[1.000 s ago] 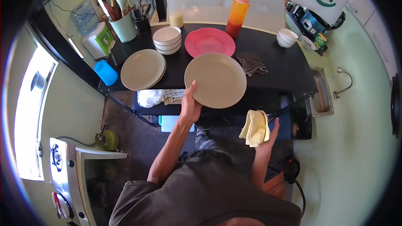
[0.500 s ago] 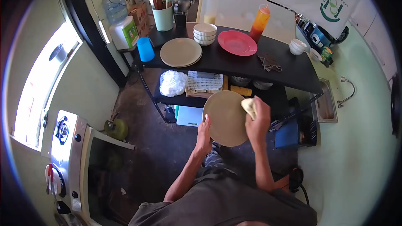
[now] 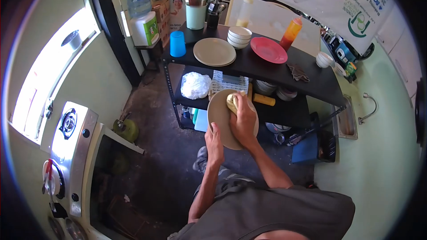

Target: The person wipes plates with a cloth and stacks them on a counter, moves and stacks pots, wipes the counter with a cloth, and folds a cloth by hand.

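A beige plate point(image 3: 221, 120) is held up in front of my body, tilted, with its face toward me. My left hand point(image 3: 215, 144) grips its lower left rim, thumb on the face and the other fingers hidden behind. My right hand point(image 3: 243, 122) presses a bunched pale yellow cloth point(image 3: 231, 102) on the upper part of the plate's face. On the black shelf top point(image 3: 249, 69) beyond, similar beige plates point(image 3: 214, 51) lie stacked near a pink plate point(image 3: 269, 50).
White bowls point(image 3: 239, 38), a blue cup point(image 3: 177, 44), a utensil holder point(image 3: 196, 16), a sauce bottle point(image 3: 291, 33) and a dark cloth point(image 3: 298, 73) stand or lie on the shelf top. A stove point(image 3: 71, 129) is at left, a sink point(image 3: 347, 118) at right.
My right hand with the cloth has moved left and up, from the plate's right edge onto its face. The plate has shifted slightly left and tilted. The camera view has turned.
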Tool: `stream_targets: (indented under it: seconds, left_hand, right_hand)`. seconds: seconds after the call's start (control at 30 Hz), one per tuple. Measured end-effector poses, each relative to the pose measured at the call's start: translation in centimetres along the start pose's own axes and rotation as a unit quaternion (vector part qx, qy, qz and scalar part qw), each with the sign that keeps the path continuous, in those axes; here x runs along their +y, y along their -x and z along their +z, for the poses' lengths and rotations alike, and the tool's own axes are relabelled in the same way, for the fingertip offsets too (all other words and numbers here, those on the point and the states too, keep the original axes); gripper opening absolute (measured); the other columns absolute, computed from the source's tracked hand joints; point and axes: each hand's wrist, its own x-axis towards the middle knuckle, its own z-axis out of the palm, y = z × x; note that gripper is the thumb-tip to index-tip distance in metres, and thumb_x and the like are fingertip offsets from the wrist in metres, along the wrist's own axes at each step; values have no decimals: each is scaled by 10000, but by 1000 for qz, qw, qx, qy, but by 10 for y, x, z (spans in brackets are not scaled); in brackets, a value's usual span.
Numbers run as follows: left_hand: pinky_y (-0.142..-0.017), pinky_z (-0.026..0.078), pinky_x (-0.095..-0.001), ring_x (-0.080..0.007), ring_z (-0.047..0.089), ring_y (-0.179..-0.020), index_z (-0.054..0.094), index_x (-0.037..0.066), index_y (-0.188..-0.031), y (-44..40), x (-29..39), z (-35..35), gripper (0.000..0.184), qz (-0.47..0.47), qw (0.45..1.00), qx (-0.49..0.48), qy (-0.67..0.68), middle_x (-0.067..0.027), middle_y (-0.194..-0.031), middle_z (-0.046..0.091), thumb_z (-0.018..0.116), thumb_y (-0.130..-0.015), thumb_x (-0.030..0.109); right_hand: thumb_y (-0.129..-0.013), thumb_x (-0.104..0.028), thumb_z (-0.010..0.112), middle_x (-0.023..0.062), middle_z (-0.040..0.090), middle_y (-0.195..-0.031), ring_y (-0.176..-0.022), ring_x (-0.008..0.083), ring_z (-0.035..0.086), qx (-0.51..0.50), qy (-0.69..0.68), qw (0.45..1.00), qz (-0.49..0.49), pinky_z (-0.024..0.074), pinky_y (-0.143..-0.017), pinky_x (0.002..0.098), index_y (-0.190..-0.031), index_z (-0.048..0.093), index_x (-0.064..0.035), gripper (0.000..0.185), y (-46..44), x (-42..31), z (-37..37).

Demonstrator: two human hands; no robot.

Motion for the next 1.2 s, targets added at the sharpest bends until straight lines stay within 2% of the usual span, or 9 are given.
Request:
stream_targets:
  seconds: [0.1,0.2,0.33,0.53,0.57,0.67,0.8,0.97,1.2]
  left_hand:
    - [-873,462,-302,-144,564,-1011,531,-26,-1282,-10,15,-21,546,41,998,36,-17,-90,-1148,612,424,-1046,455]
    - [-812,432,-282,-111,504,-910,547,-35,-1247,-22,38,-46,502,56,996,72,-16,-59,-1029,602,391,-1067,407]
    - [-760,442,-276,-110,512,-877,564,-62,-1189,-34,75,-89,578,83,988,114,-69,-63,-971,604,378,-1056,468]
    - [-794,457,-283,-117,536,-934,557,-67,-1214,-56,129,-151,665,108,980,136,-97,-82,-1043,614,369,-1033,544]
    - [-813,462,-287,-121,543,-961,553,-67,-1220,-63,139,-162,672,114,979,140,-91,-89,-1073,613,362,-1032,549]
    - [-890,484,-320,-165,585,-1039,511,-59,-1284,-66,177,-192,713,110,985,133,-17,-114,-1161,602,359,-1016,583]
    - [-919,472,-320,-171,579,-1080,472,-49,-1335,-69,206,-235,730,145,973,175,-47,-114,-1205,577,359,-1009,595]
    - [-1002,461,-368,-215,570,-1161,429,-28,-1375,-71,235,-264,723,167,967,191,-2,-123,-1258,559,327,-1014,590]
    - [-840,561,-365,-220,650,-1005,514,-29,-1243,-67,237,-300,669,131,965,198,114,-149,-1129,612,352,-1014,578]
  right_hand:
    - [-785,29,547,215,633,-1190,-1053,424,619,-15,-95,995,-7,495,-884,452,-1219,528,-26,438,-8,-23,24]
    - [-795,8,570,209,643,-1196,-1071,407,629,-23,-181,983,4,494,-902,433,-1197,544,-28,404,-15,-51,59]
    - [-811,-11,600,201,658,-1193,-1143,374,619,-39,-266,963,14,480,-944,410,-1156,576,-21,346,-24,-97,98]
    - [-808,-36,652,197,651,-1215,-1199,366,594,-44,-334,940,-43,476,-961,407,-1143,597,-35,339,-46,-171,147]
    - [-804,-40,667,185,658,-1208,-1196,357,598,-68,-373,925,-37,477,-962,404,-1137,602,-40,339,-47,-187,150]
    - [-805,-29,656,157,685,-1145,-1146,326,633,-76,-418,896,-129,484,-950,393,-1126,608,-55,326,-55,-233,163]
    - [-807,-32,648,145,690,-1129,-1127,310,644,-163,-512,832,-139,481,-953,381,-1122,595,-56,320,-58,-263,189]
    - [-802,-40,641,163,683,-1123,-1092,329,653,-245,-534,794,-154,486,-939,372,-1109,581,-54,313,-60,-292,208]
    - [-788,-95,642,195,667,-1097,-1060,379,639,-314,-503,782,-192,492,-912,410,-1080,591,-62,298,-53,-309,214]
